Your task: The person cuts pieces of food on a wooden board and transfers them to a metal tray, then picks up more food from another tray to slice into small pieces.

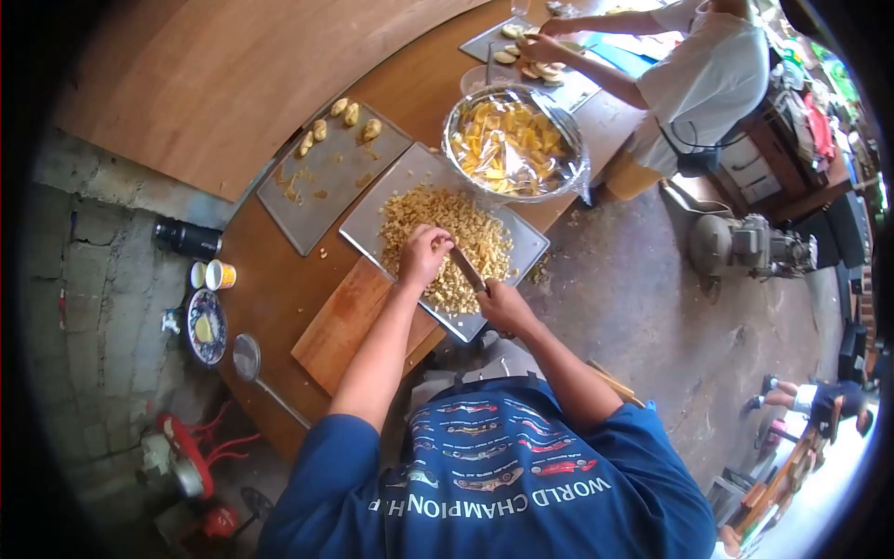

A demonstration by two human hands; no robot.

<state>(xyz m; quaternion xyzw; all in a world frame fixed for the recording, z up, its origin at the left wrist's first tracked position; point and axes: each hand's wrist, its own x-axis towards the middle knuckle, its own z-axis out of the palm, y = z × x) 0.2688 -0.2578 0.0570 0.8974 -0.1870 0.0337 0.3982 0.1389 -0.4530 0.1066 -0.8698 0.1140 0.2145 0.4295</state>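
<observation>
My right hand (pixel 503 306) is wrapped round the handle of a knife (pixel 467 270), its blade slanting up and left over a heap of small chopped pale-yellow pieces (pixel 438 224). At the blade's tip is my left hand (pixel 425 252), its fingers pinched together over the heap; what they hold, if anything, is too small to make out. The heap lies spread on a grey tray (pixel 372 219). A wooden cutting board (pixel 346 321) sits beside the tray, under my left forearm.
A film-covered bowl of yellow slices (pixel 514 149) stands beyond the tray. Several peeled pieces lie on another tray (pixel 321 200). A strainer (pixel 247 357), plate (pixel 206 326) and black bottle (pixel 189 239) are at the left. Across the table, a person in white (pixel 708 79) handles food.
</observation>
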